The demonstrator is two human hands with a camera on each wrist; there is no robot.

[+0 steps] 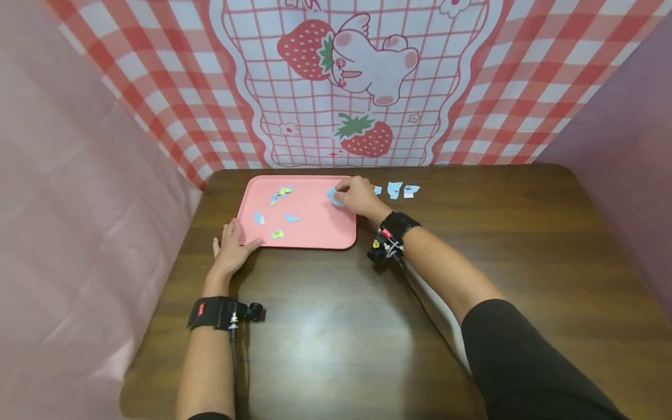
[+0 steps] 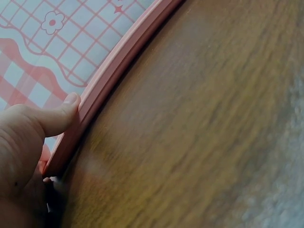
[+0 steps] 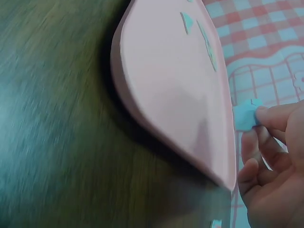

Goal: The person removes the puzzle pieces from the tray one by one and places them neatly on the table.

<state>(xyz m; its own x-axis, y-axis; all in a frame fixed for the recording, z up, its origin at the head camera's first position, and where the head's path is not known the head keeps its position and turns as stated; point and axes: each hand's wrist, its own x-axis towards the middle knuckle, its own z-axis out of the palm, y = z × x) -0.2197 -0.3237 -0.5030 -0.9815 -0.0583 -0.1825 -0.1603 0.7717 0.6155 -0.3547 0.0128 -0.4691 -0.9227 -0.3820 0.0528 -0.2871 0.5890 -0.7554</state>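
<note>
The pink tray (image 1: 325, 230) sits toward the far edge of the desk (image 1: 315, 326), its long axis running left to right. My left hand (image 1: 231, 251) is at its near left corner, fingers loosely extended and spread along the left side, thumb laid on the near rim. With my right hand (image 1: 359, 197) I pinch a light blue piece (image 3: 244, 115) over the tray's far right part; thumb and fingers are closed together on it. The piece juts left from my fingertips; they cover part of it, so I can't tell its long axis, nor whether it touches the tray.

On the tray, a yellow-and-blue strip (image 1: 282, 194) lies far left of centre, slanting from near left to far right. Nearer, a pale blue piece (image 1: 259, 218) lies at the left, then a blue pointed piece (image 1: 291, 218) stretched roughly left to right, and a small yellow piece (image 1: 277, 234) close to the near rim. Right of the tray, beyond my wrist, three paper pieces (image 1: 395, 190) lie in a left-to-right row.
</note>
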